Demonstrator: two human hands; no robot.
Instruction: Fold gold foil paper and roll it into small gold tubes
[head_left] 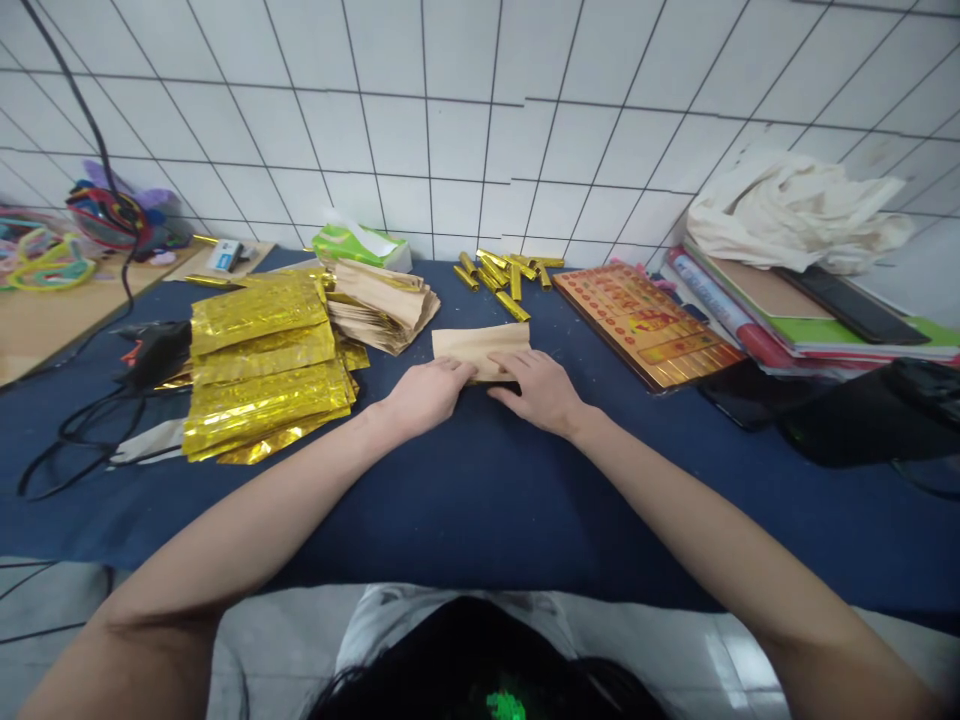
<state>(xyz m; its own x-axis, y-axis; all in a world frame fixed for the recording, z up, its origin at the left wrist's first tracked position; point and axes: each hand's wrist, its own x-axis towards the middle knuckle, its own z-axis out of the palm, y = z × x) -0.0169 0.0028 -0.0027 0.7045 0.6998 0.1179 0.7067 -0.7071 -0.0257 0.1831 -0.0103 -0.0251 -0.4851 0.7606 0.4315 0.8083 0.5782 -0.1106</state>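
A sheet of brown paper lies on the dark blue cloth, its near edge between my hands. My left hand has its fingers closed on the paper's left near corner. On the right side, my right hand grips the near edge, thumb below and fingers on top. Beyond the paper lie several small gold rolls. To the left are a pile of gold foil sheets and a stack of brown papers.
An orange printed packet sits at the right, beside stacked books topped by white cloth. A glue gun and black cable lie at the far left. A green tissue pack stands near the tiled wall.
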